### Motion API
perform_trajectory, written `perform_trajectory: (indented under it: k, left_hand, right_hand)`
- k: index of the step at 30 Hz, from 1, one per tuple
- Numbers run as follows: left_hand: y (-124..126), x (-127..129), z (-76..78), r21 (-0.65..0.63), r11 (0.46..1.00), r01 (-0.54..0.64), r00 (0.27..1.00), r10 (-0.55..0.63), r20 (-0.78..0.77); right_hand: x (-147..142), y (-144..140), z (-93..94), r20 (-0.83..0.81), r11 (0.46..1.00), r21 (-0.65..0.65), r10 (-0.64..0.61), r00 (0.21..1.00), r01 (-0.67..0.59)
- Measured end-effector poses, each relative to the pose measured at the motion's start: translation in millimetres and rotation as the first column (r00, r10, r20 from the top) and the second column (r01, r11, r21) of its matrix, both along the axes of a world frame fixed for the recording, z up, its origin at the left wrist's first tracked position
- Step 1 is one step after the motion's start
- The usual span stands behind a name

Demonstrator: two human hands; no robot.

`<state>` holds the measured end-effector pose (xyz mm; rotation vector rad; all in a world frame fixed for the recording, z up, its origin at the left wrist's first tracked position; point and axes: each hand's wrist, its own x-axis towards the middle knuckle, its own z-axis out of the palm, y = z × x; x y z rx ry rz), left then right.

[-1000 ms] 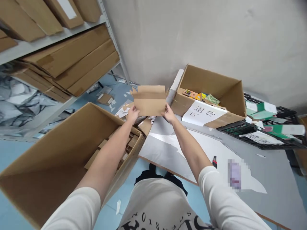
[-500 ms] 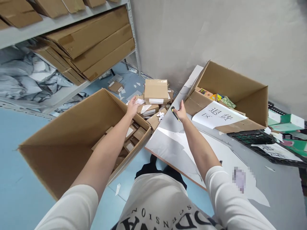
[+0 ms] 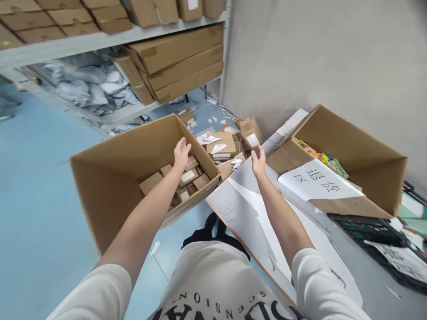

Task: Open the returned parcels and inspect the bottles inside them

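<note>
Your left hand (image 3: 182, 152) hangs over the big open carton (image 3: 110, 186), fingers (image 3: 182, 143) loosely extended and a little apart, palm turned inward, holding nothing and touching nothing. Directly beneath those fingers lie small flat cardboard boxes (image 3: 187, 178), some with white labels, heaped in the carton's far corner.

Your right hand (image 3: 258, 160) is raised at the near edge of the grey table (image 3: 247, 209), fingers (image 3: 256, 152) relaxed and slightly curled, nothing gripped that shows. Whether the fingertips brush anything cannot be told from this angle.

Between the two hands, slightly beyond the fingertips, a loose pile of small cardboard boxes (image 3: 222, 146) lies on the floor; one tilted box (image 3: 251, 132) with a white label lies just past your right fingers.

To the right of your right fingers, an open carton (image 3: 350, 151) lies on the table with a handwritten paper sign (image 3: 315, 180) on its flap.

Farther beyond your left fingers, shelving (image 3: 133, 35) holds long flat cartons.
</note>
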<state>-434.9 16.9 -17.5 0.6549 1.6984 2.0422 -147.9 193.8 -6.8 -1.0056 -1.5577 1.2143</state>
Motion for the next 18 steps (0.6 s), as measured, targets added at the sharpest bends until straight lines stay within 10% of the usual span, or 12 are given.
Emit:
perform_trajectory:
  k: [11,18]
  left_hand:
    - [-175.9,39.6,-16.5,-0.15,0.901,-0.407,0.91,0.387,-0.149]
    - [-240.5,36.2,-25.2,-0.236,0.782,-0.577,0.817,0.552,-0.166]
  right_hand:
    - [-70.5,-87.9,-34.1,-0.06,0.927,0.034,0.374,0.925,-0.373]
    - [-103.9,-112.1,-47.6,0.058,0.868,0.079,0.486,0.872,-0.489]
